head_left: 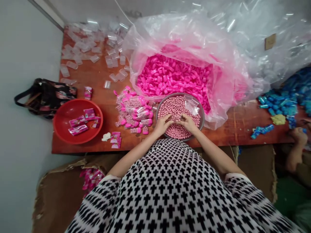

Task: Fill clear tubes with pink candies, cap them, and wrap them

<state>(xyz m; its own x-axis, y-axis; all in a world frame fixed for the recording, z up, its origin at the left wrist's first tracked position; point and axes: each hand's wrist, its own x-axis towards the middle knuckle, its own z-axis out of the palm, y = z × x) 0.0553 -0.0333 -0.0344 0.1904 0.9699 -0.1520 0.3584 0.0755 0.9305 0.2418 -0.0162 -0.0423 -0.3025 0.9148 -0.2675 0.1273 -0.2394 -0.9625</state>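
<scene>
My left hand (162, 124) and my right hand (188, 123) rest side by side in a round metal bowl (201, 115) heaped with small pale pink candy balls (173, 108). The fingers of both hands are curled and pinched together over the balls, and what they hold is too small to make out. A clear plastic piece (190, 104) lies on the balls just behind my right hand. Left of the bowl sits a pile of filled clear containers with pink caps (133, 111).
A big plastic bag of pink caps (170, 76) stands behind the bowl. Empty clear containers (92, 48) are scattered at the back left. A red basin (70, 129) holds pink packets (79, 124). Blue pieces (279, 102) and another person's hand (297, 134) are at the right. A dark handbag (46, 95) lies at the left.
</scene>
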